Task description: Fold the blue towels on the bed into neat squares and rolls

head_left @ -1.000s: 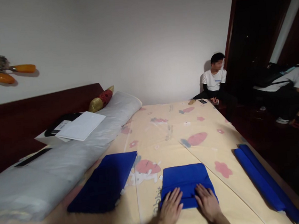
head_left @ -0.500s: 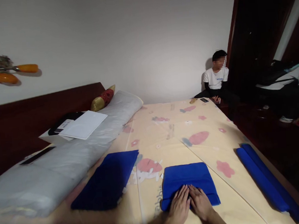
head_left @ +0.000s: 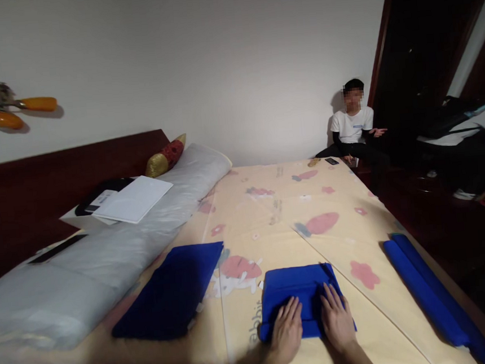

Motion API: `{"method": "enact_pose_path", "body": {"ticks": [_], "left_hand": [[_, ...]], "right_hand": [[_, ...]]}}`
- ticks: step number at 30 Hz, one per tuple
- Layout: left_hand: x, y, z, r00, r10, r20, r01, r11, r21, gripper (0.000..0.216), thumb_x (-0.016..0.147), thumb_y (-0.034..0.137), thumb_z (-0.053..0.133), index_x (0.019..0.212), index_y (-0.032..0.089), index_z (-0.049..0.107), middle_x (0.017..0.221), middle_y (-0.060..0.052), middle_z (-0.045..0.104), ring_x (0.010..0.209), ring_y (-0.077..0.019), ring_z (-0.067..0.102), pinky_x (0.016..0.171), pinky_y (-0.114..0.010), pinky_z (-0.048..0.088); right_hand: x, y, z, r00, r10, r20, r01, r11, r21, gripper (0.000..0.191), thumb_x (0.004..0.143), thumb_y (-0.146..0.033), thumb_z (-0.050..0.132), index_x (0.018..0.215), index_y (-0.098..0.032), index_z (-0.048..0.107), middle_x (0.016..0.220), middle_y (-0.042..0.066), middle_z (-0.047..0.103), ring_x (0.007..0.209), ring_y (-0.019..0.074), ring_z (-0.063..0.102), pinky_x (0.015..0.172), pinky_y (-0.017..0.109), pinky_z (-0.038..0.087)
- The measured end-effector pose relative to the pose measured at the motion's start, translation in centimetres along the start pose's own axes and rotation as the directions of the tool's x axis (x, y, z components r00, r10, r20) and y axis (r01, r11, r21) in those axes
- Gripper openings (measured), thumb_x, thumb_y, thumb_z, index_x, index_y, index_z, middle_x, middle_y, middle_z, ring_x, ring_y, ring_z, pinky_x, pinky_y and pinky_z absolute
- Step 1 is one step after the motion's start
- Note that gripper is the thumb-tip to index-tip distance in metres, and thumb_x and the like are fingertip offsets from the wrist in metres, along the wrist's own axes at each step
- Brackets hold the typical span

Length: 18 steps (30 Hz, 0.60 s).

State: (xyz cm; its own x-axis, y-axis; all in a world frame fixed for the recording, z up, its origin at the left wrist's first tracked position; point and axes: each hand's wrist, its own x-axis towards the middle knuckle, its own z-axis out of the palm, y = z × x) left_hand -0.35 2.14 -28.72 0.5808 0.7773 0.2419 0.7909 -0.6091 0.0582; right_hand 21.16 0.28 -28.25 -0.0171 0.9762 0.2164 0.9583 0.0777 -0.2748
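A folded blue cloth (head_left: 295, 277) lies on the patterned bed sheet (head_left: 271, 213) straight in front of me, with a fold line running across its near part. My left hand (head_left: 288, 324) rests flat on its near left part, fingers stretched forward. On the right part of the same cloth lies my right hand (head_left: 336, 316), fingers extended and slightly spread. Neither hand grasps anything. Left of them is a second flat blue cloth (head_left: 173, 290) with a small white tag at its edge. Two rolled blue cloths (head_left: 426, 290) lie side by side along the bed's right edge.
A long grey bolster (head_left: 117, 261) runs along the dark headboard (head_left: 75, 168), with a white folder (head_left: 133, 200) on it. A person (head_left: 352, 127) sits at the far right corner beside a phone (head_left: 332, 161). Another person (head_left: 467, 128) is farther right.
My hands, together at the cloth's middle before, have moved apart, the right one clearly to the right. The seated person has turned the head and raised one hand.
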Motion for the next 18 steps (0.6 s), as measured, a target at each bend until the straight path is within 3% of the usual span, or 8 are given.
{"method": "enact_pose_path", "body": {"ticks": [2,4,7,10,14,16,18], "left_hand": [[1.2,1.8,0.6,1.000,0.000,0.017,0.001,0.999,-0.041,0.052,0.095,0.023,0.035,0.147,0.021,0.035,0.150,-0.005,0.040,0.137,-0.0203,0.039,0.109,-0.038,0.038],[2.0,2.6,1.0,0.999,-0.021,0.040,0.023,0.998,-0.058,0.051,0.096,0.025,0.035,0.147,0.019,0.036,0.149,-0.006,0.042,0.137,-0.0206,0.039,0.110,-0.039,0.037],[2.0,1.6,1.2,0.997,-0.041,0.058,0.044,0.998,-0.045,0.049,0.098,0.031,0.035,0.145,0.021,0.038,0.149,-0.006,0.043,0.137,-0.0207,0.040,0.109,-0.041,0.038],[0.7,-1.6,0.6,0.993,-0.114,0.033,0.114,0.993,0.013,0.046,0.099,0.033,0.033,0.144,0.025,0.041,0.149,-0.004,0.044,0.135,-0.0210,0.043,0.106,-0.042,0.040],[-1.5,-5.4,-0.7,0.969,-0.242,-0.055,0.247,0.963,0.110,0.044,0.098,0.034,0.035,0.140,0.024,0.048,0.144,-0.006,0.050,0.133,-0.0242,0.045,0.106,-0.046,0.037],[-1.8,-5.5,-1.1,0.965,-0.248,-0.089,0.258,0.958,0.127,0.043,0.099,0.035,0.035,0.136,0.022,0.053,0.141,-0.007,0.053,0.133,-0.0264,0.045,0.107,-0.049,0.036],[-1.3,-4.0,-0.9,0.977,-0.185,-0.102,0.196,0.975,0.101,0.043,0.099,0.032,0.034,0.136,0.021,0.053,0.141,-0.007,0.053,0.133,-0.0250,0.046,0.108,-0.046,0.037]], "right_hand": [[0.6,-2.2,-0.4,0.999,-0.004,0.046,0.002,0.999,0.038,0.047,0.090,-0.022,0.035,0.131,-0.019,0.057,0.154,0.009,0.030,0.142,0.0274,0.028,0.112,0.050,0.026],[1.0,-3.2,-0.6,0.981,-0.111,0.157,0.087,0.985,0.150,0.049,0.091,-0.021,0.033,0.137,-0.021,0.051,0.151,0.007,0.037,0.140,0.0230,0.034,0.112,0.044,0.027],[1.2,-2.2,-0.3,0.929,-0.243,0.278,0.166,0.947,0.274,0.050,0.096,-0.032,0.031,0.143,-0.024,0.043,0.149,0.004,0.042,0.138,0.0195,0.037,0.113,0.040,0.028],[1.0,1.4,0.2,0.968,-0.059,0.244,0.018,0.986,0.168,0.052,0.097,-0.043,0.028,0.142,-0.023,0.045,0.150,0.006,0.039,0.141,0.0239,0.032,0.113,0.047,0.026],[0.3,6.0,0.5,0.983,0.136,0.125,-0.140,0.990,0.018,0.053,0.096,-0.040,0.029,0.140,-0.016,0.047,0.148,0.011,0.041,0.140,0.0273,0.033,0.111,0.051,0.028],[-0.1,6.1,0.4,0.986,0.141,0.090,-0.141,0.990,-0.008,0.052,0.096,-0.039,0.031,0.137,-0.013,0.051,0.148,0.013,0.041,0.140,0.0295,0.032,0.111,0.053,0.026],[-0.2,4.5,0.3,0.994,0.088,0.070,-0.090,0.996,0.015,0.050,0.097,-0.035,0.030,0.133,-0.013,0.055,0.148,0.013,0.040,0.141,0.0297,0.030,0.112,0.052,0.025]]}}
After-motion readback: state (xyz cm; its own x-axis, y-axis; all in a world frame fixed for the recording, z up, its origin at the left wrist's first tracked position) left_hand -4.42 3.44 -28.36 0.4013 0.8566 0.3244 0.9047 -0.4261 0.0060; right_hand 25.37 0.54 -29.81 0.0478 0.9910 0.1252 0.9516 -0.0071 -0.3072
